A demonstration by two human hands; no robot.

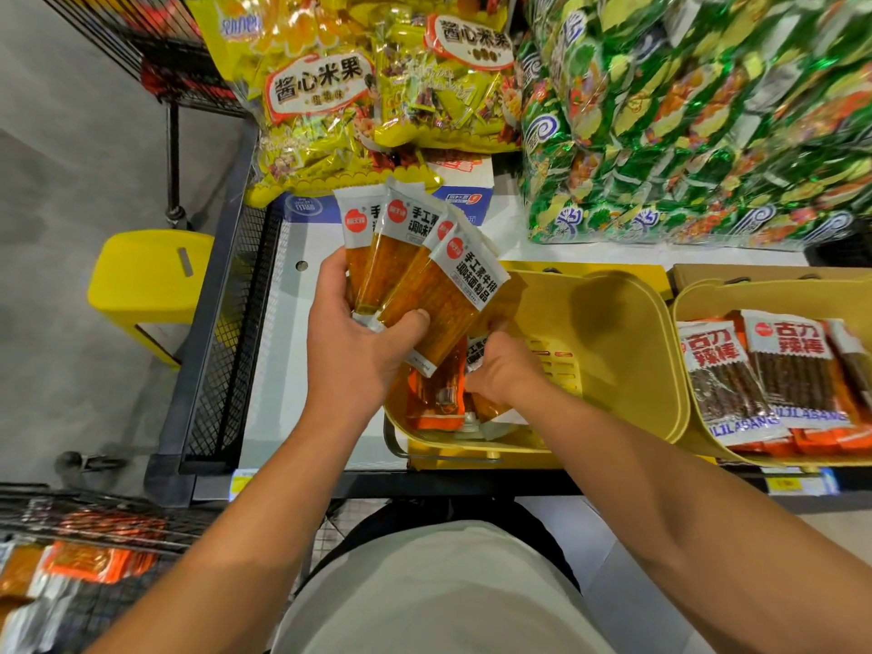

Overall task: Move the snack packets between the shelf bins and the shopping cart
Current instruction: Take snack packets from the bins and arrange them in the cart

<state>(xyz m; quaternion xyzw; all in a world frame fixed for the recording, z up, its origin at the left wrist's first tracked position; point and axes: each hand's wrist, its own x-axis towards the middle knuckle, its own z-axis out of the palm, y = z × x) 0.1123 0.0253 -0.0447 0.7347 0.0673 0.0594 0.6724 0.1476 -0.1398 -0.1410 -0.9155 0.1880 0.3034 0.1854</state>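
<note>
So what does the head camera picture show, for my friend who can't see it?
A person's left hand holds a fan of orange snack packets above a yellow shelf bin, while the right hand grips more packets inside it. A second bin of darker snacks sits to the right, and a wire cart is lower left.

- Packets (439, 403) are lying in the left shelf bin (613, 323).
- Another bin (698, 417) is sitting right of it.
- The shopping cart (94, 521) is standing at lower left.
</note>
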